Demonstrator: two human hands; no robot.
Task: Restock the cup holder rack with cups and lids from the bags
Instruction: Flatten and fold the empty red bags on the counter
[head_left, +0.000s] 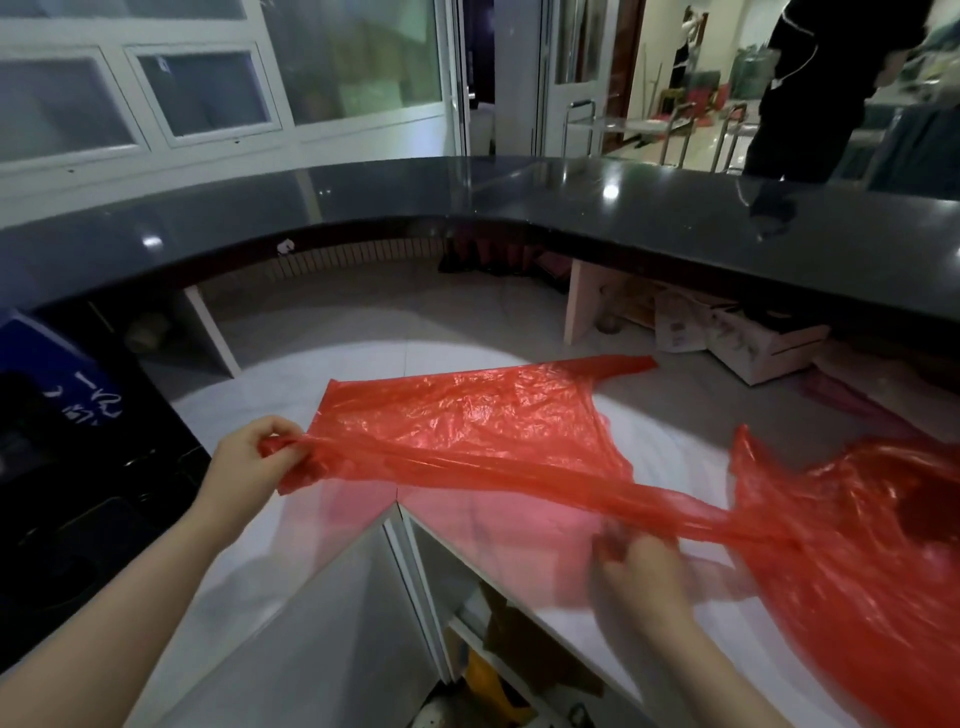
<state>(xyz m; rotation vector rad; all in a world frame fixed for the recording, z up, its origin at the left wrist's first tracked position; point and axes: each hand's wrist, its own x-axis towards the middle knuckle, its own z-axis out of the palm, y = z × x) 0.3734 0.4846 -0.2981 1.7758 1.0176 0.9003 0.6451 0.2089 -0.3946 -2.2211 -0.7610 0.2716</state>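
A: Status on restock?

B: Can't see rack, cups or lids anywhere in view. Only bags showing. One red bag (467, 410) lies flat and looks empty on the white worktop (363, 358), near its inner corner. A twisted part of the red plastic is stretched taut across the front, above the corner.

A: Hands?

B: Left hand (249, 462) w/ fingers (283, 428) curled round the left end of that stretched strip, pinching it, above the worktop's left wing. Right hand (644, 571) is blurred, low under the strip near the front edge of the right wing; can't tell if it has hold of the film or only brushes it.

A: Anything else red?

B: Second red bag (857, 519) bunched at the right end of the worktop, running out of view. Contents not visible; film's crumpled.

A: So how far along?

B: My read: flat bag looks emptied, so unloading prob. done for that one. Whether stock reached the rack, can't say. Dark raised counter (467, 208) behind carries nothing I can make out.
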